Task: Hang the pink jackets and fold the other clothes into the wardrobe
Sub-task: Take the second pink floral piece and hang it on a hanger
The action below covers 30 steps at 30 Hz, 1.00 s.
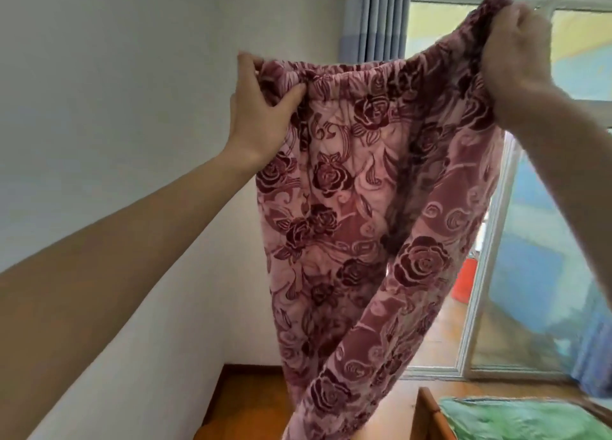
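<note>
While both hands, left hand [261, 108] and right hand [516, 58], pinch the waistband apart, the rose-patterned trousers [347, 224] hang straight, probably to line them up for folding.

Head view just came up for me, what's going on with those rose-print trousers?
A person holds the trousers up in the air by the elastic waistband, left hand pinching one end, right hand gripping the other. The legs hang down freely in front of the white wall and window. They are not yet folded, and no wardrobe is in view. A green cloth lies at lower right.
</note>
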Motion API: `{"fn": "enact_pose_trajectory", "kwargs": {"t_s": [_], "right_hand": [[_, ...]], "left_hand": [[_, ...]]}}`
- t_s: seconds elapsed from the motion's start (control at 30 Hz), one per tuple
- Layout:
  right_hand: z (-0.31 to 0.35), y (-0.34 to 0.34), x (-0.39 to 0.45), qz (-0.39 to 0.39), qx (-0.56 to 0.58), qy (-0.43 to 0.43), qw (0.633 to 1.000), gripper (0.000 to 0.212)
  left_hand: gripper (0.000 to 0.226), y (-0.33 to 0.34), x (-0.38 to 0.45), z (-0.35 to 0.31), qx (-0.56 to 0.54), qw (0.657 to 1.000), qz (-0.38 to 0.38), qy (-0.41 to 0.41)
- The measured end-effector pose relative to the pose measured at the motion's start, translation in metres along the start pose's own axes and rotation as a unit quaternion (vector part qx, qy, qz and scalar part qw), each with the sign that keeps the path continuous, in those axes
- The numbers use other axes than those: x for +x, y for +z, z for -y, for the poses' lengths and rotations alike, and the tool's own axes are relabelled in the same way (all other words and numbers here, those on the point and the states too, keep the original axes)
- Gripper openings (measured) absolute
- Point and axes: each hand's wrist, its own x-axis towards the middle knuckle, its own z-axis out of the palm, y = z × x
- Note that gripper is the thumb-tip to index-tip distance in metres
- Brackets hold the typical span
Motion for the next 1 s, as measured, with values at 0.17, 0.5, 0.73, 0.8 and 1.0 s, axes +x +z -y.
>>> {"fn": "enact_pose_trajectory", "kwargs": {"t_s": [0.17, 0.5, 0.73, 0.8, 1.0], "right_hand": [[-0.024, -0.051, -0.003, 0.0, -0.066, 0.009, 0.998, 0.027], [-0.085, -0.144, -0.032, 0.058, -0.123, 0.096, 0.986, 0.029], [-0.102, -0.22, -0.037, 0.161, -0.128, 0.112, 0.972, 0.025], [-0.106, -0.244, -0.039, 0.137, -0.148, 0.083, 0.976, 0.039], [-0.108, -0.325, -0.041, 0.078, -0.225, -0.021, 0.971, 0.025]], "left_hand": [[0.035, 0.058, -0.023, -0.001, -0.063, 0.997, 0.035, -0.015], [0.023, 0.144, -0.075, 0.003, -0.146, 0.982, 0.114, -0.041], [0.033, 0.197, -0.091, -0.032, -0.205, 0.967, 0.144, -0.053], [0.032, 0.212, -0.095, -0.05, -0.223, 0.961, 0.153, -0.057], [0.037, 0.257, -0.101, -0.108, -0.253, 0.946, 0.197, -0.048]]}}
